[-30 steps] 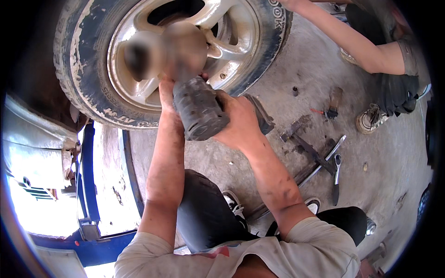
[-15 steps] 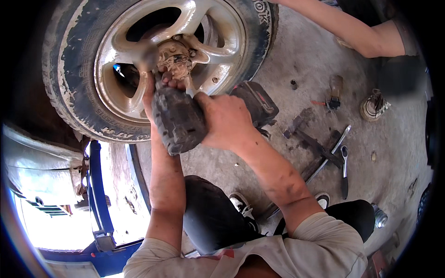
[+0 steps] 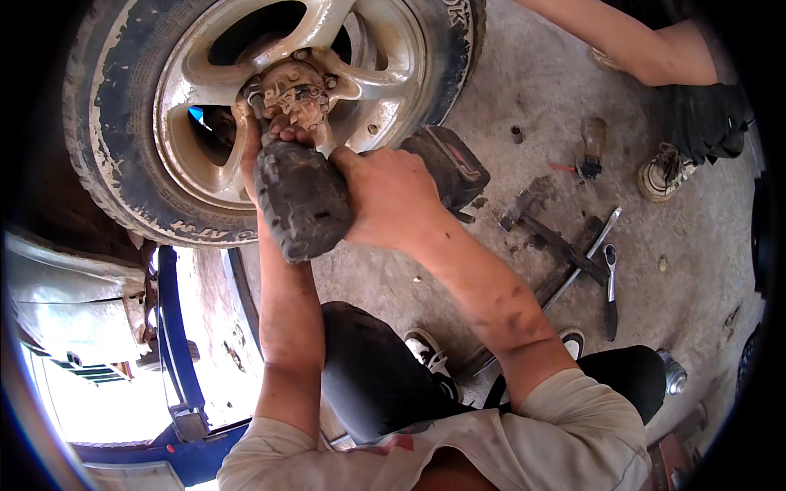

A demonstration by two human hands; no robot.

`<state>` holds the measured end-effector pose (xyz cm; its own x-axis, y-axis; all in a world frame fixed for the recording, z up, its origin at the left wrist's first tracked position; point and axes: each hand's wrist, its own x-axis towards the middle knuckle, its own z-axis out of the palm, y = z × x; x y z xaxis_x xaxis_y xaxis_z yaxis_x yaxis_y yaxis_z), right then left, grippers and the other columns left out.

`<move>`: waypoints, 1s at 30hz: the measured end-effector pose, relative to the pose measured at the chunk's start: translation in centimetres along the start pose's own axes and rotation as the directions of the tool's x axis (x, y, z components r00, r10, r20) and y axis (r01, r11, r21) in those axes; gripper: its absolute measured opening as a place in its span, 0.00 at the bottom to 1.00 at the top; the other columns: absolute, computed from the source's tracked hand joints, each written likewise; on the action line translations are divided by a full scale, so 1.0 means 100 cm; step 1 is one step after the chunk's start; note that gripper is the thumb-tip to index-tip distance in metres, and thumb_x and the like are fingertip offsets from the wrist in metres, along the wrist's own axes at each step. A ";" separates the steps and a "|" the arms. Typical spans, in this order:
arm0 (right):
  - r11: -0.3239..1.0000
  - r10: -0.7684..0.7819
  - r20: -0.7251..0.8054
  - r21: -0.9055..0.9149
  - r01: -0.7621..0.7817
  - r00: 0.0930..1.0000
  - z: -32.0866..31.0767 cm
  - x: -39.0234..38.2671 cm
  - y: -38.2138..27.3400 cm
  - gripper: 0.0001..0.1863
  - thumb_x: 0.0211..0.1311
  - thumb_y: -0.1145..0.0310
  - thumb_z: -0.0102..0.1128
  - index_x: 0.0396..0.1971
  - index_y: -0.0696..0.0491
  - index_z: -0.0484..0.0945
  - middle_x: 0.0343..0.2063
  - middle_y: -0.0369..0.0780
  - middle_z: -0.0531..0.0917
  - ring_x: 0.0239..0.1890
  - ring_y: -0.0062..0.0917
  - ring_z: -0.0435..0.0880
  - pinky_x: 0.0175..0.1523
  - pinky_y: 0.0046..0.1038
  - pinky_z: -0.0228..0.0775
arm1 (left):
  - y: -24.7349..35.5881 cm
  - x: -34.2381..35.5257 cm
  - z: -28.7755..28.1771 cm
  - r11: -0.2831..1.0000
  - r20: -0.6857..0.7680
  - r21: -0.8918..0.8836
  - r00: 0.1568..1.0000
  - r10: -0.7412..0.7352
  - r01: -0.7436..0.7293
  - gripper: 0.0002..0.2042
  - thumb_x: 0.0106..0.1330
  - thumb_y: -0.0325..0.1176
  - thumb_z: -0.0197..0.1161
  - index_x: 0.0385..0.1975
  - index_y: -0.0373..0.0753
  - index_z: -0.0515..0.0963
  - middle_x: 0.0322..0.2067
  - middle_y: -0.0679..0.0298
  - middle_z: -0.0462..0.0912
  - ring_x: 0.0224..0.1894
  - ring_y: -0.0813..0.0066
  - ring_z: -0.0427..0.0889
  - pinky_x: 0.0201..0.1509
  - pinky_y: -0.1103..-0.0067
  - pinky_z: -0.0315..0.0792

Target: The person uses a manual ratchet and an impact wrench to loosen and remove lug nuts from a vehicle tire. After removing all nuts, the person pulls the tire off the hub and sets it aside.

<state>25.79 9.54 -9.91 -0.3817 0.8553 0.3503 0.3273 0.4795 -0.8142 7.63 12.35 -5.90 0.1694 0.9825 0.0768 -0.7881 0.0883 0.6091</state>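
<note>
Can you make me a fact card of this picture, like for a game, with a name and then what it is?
Right hand: gripping the black power tool
Left hand: curled around the tool's front end
Tool's front end: beside the wheel hub; whether it sits on a nut, I can't tell
Wheel: silvery, dirty, with a worn black tire
On the floor: hammer, ratchet
Someone else: a bare arm and a shoe, right side
</note>
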 end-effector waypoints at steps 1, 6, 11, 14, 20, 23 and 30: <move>1.000 0.006 0.000 0.003 -0.006 1.000 -0.002 0.000 -0.003 0.23 0.33 0.55 0.66 0.30 0.54 0.74 0.21 0.49 0.79 0.29 0.46 0.79 0.36 0.43 0.71 | -0.001 -0.001 0.003 0.997 -0.017 0.069 0.999 0.033 -0.032 0.15 0.70 0.45 0.46 0.35 0.38 0.69 0.23 0.66 0.72 0.29 0.73 0.73 0.42 0.75 0.70; 1.000 -0.005 -0.007 -0.010 0.005 1.000 -0.006 0.002 0.000 0.23 0.32 0.56 0.66 0.30 0.54 0.74 0.21 0.49 0.79 0.29 0.46 0.79 0.36 0.43 0.71 | -0.005 0.005 0.008 0.997 -0.025 0.072 0.999 0.037 -0.035 0.15 0.69 0.44 0.47 0.35 0.37 0.69 0.23 0.66 0.72 0.29 0.74 0.73 0.41 0.76 0.70; 0.999 0.010 0.031 -0.048 -0.009 0.999 -0.007 0.005 0.000 0.22 0.32 0.58 0.66 0.30 0.54 0.74 0.21 0.50 0.79 0.29 0.46 0.79 0.38 0.43 0.71 | -0.008 0.005 0.009 0.999 -0.017 0.032 0.999 0.034 -0.033 0.14 0.69 0.44 0.47 0.33 0.38 0.67 0.24 0.66 0.71 0.28 0.75 0.73 0.41 0.76 0.71; 1.000 0.002 0.020 -0.003 -0.002 1.000 -0.011 0.002 -0.002 0.22 0.32 0.58 0.66 0.30 0.54 0.75 0.21 0.50 0.79 0.29 0.46 0.80 0.37 0.42 0.71 | -0.008 0.004 0.009 0.996 -0.046 0.073 0.997 0.061 -0.057 0.14 0.69 0.44 0.47 0.32 0.38 0.67 0.23 0.66 0.70 0.28 0.75 0.73 0.41 0.76 0.71; 1.000 0.015 0.043 -0.009 -0.014 0.999 -0.011 0.004 -0.002 0.23 0.33 0.56 0.66 0.30 0.54 0.74 0.20 0.49 0.80 0.29 0.45 0.80 0.37 0.42 0.71 | -0.007 0.004 0.008 0.996 -0.047 0.074 0.998 0.043 -0.039 0.13 0.70 0.43 0.46 0.33 0.38 0.66 0.23 0.66 0.69 0.29 0.75 0.73 0.41 0.76 0.71; 1.000 0.008 0.041 0.001 -0.008 0.999 -0.007 0.005 -0.001 0.22 0.34 0.56 0.66 0.29 0.54 0.74 0.20 0.49 0.80 0.29 0.46 0.80 0.37 0.42 0.71 | -0.008 0.004 0.011 0.997 -0.011 0.045 0.998 0.061 -0.061 0.13 0.70 0.43 0.46 0.32 0.38 0.66 0.23 0.67 0.69 0.28 0.76 0.73 0.41 0.77 0.71; 1.000 0.006 0.026 0.007 -0.006 1.000 -0.002 0.006 0.000 0.23 0.34 0.54 0.66 0.29 0.54 0.74 0.20 0.49 0.79 0.29 0.45 0.80 0.37 0.42 0.71 | -0.005 0.005 0.007 0.994 -0.067 0.089 0.995 0.072 -0.066 0.14 0.69 0.43 0.47 0.31 0.37 0.68 0.21 0.68 0.70 0.26 0.76 0.73 0.39 0.78 0.72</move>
<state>25.77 10.10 -9.58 -0.4020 0.8527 0.3337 0.3236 0.4732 -0.8194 8.55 12.70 -5.65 0.0722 0.9951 0.0677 -0.7419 0.0082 0.6705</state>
